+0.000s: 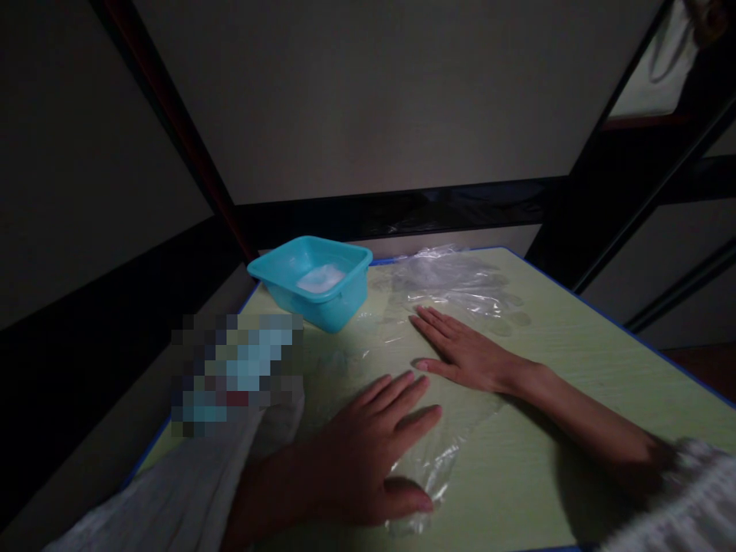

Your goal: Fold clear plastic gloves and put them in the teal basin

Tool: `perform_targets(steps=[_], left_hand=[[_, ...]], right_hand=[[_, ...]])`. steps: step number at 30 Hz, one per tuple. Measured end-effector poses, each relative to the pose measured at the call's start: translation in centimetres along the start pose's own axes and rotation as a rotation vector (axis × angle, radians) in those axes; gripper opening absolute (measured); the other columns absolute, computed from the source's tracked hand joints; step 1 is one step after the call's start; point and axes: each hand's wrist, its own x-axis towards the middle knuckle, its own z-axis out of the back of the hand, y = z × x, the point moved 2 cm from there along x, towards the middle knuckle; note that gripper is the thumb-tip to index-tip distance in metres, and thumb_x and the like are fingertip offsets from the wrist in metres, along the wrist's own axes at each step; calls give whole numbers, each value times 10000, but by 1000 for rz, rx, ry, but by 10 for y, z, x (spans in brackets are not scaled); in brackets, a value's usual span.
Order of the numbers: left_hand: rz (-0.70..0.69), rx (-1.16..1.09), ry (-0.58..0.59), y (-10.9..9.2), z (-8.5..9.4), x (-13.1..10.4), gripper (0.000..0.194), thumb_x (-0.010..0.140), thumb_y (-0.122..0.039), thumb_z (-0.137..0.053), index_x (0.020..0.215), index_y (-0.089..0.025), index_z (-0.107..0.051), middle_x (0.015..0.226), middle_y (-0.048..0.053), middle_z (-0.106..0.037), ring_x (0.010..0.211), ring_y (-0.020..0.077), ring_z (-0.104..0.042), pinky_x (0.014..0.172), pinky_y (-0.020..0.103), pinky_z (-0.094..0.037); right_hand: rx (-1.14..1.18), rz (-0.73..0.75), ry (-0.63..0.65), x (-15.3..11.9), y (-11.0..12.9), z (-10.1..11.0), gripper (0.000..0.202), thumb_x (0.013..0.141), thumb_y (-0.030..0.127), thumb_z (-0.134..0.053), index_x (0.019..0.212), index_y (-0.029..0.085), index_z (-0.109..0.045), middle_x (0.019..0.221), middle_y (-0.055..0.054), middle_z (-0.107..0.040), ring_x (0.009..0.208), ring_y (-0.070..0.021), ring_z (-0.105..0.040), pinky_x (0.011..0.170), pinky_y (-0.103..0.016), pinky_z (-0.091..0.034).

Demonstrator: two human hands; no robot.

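A clear, thin plastic sheet, which looks like a disposable glove point(432, 469), is spread on the table under and between my hands. My left hand point(373, 452) rests over it palm down, fingers spread, covering much of its near part. Further right, my right hand point(460, 349) lies flat on the table, fingers stretched out and thumb apart, beside the upper part of the film. Neither hand grips anything. Beyond my right fingertips is a loose pile of clear plastic gloves point(454, 280), with rounded finger ends showing on its right side.
A turquoise plastic basin point(339, 307) stands at the table's back left, with something white point(322, 278) inside. A blurred-out patch point(241, 368) hides things at the left edge. The pale green table point(552, 330) has a blue rim and meets a dark-trimmed panel point(373, 100) behind.
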Motion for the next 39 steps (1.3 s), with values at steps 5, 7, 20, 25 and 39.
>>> perform_targets(steps=[5, 7, 20, 25, 39], left_hand=[[1, -34, -4, 5, -3, -1, 792, 738, -537, -592, 1375, -149, -326, 1472, 185, -217, 1367, 321, -154, 1076, 521, -168], [-26, -24, -42, 6, -4, -2, 821, 723, -548, -602, 1380, -150, -312, 1474, 183, -214, 1367, 327, -153, 1076, 525, -155], [-205, 112, -135, -13, 4, 2, 199, 727, -343, -611, 758, -155, -551, 758, 72, -624, 687, 197, -536, 655, 314, -385], [-57, -230, -190, -11, 8, -1, 182, 805, -128, -472, 964, -196, -529, 806, 35, -668, 744, 164, -596, 745, 269, -414], [190, -978, -360, 14, 8, 8, 135, 827, -250, -453, 929, -175, -497, 649, 10, -639, 542, 123, -569, 542, 229, -426]], right_hand=[[18, 5, -7, -2, -6, 2, 859, 829, 682, -281, 1407, 48, -249, 1460, -213, -194, 1349, -306, -134, 1087, -479, -211], [6, 14, -30, -3, -10, 3, 842, 830, 682, -281, 1407, 69, -259, 1462, -205, -207, 1349, -305, -147, 1083, -483, -222], [-82, 74, -143, -4, -5, 7, 674, 904, 532, -309, 1356, 34, -344, 1439, -227, -272, 1331, -308, -245, 1060, -463, -292], [-71, 78, -145, -4, -5, 7, 668, 896, 547, -315, 1358, 66, -350, 1437, -211, -289, 1332, -303, -245, 1061, -473, -290], [-39, 71, -139, -5, -5, 7, 674, 895, 563, -284, 1344, 68, -373, 1423, -207, -325, 1326, -304, -268, 1062, -474, -290]])
